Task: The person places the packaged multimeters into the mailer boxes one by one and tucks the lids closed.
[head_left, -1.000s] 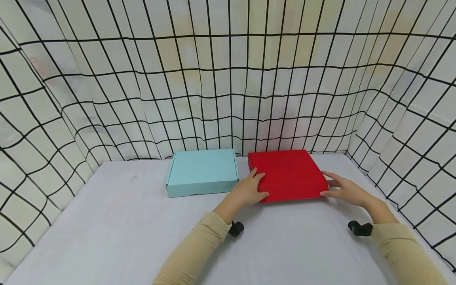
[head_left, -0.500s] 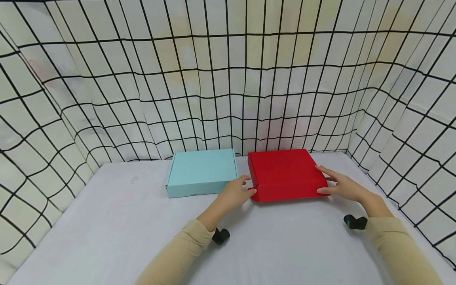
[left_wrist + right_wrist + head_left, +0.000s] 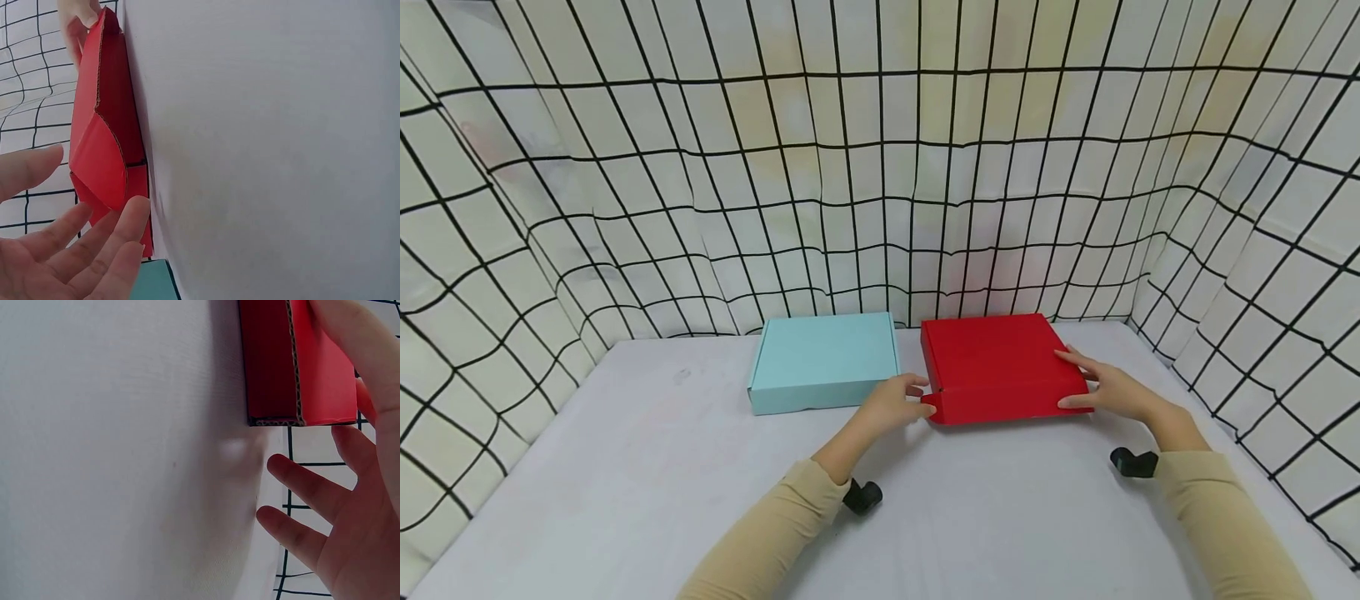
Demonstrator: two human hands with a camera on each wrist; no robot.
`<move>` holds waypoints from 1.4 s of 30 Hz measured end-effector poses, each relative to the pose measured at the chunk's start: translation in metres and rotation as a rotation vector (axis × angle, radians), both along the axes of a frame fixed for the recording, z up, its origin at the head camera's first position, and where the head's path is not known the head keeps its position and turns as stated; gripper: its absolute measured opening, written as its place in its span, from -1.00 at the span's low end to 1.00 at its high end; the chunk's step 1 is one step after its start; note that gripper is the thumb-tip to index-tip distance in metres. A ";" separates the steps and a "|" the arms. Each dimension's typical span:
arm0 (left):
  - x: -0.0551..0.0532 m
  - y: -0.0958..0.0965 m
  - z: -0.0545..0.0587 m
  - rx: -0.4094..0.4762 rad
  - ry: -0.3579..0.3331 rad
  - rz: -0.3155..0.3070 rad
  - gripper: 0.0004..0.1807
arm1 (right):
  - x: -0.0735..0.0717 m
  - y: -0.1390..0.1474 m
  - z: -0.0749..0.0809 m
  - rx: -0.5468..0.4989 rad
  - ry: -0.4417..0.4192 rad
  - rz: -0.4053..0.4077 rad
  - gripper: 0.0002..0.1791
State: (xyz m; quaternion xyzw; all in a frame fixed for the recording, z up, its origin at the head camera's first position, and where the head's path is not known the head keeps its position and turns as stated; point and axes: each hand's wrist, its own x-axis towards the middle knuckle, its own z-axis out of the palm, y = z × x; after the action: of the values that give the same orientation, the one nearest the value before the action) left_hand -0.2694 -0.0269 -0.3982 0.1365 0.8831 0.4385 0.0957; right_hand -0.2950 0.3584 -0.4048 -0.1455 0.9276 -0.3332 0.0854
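Observation:
A red cardboard box (image 3: 1000, 354) stands at the back right of the table, its front-left corner flap (image 3: 106, 159) sticking out. My left hand (image 3: 889, 406) is at that flap, its fingers (image 3: 128, 222) spread around the tip and the thumb held apart from it in the left wrist view. At the box's front-right corner, my right hand (image 3: 1116, 390) holds the box, thumb on the front face and index finger on the far side. Its other fingers (image 3: 300, 481) spread free beyond the corner.
A closed light-blue box (image 3: 827, 362) lies just left of the red one. White cloth covers the table (image 3: 625, 467). A white curtain with a black grid (image 3: 880, 167) rises behind and at both sides.
My left hand has moved left off the red box's front to its left corner, where the flap now sticks out. The right hand has shifted slightly left along the corner.

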 end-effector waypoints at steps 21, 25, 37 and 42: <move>0.005 0.007 0.001 -0.121 0.057 -0.025 -0.48 | 0.000 -0.003 0.002 -0.003 -0.015 0.002 0.08; 0.003 0.010 0.001 -0.120 0.043 -0.037 -0.48 | 0.000 -0.003 0.002 0.001 -0.018 0.006 0.09; 0.002 0.022 0.000 -0.163 0.101 -0.083 -0.36 | -0.002 -0.001 0.005 0.025 -0.030 0.010 0.09; 0.003 0.024 -0.001 -0.169 0.110 -0.078 -0.37 | -0.001 -0.001 0.007 0.017 -0.041 0.023 0.08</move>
State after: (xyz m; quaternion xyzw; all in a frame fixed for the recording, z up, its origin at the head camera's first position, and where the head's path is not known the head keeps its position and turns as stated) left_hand -0.2661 -0.0031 -0.3992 0.1862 0.9148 0.3505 0.0754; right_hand -0.2957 0.3574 -0.3980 -0.1486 0.9267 -0.3272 0.1096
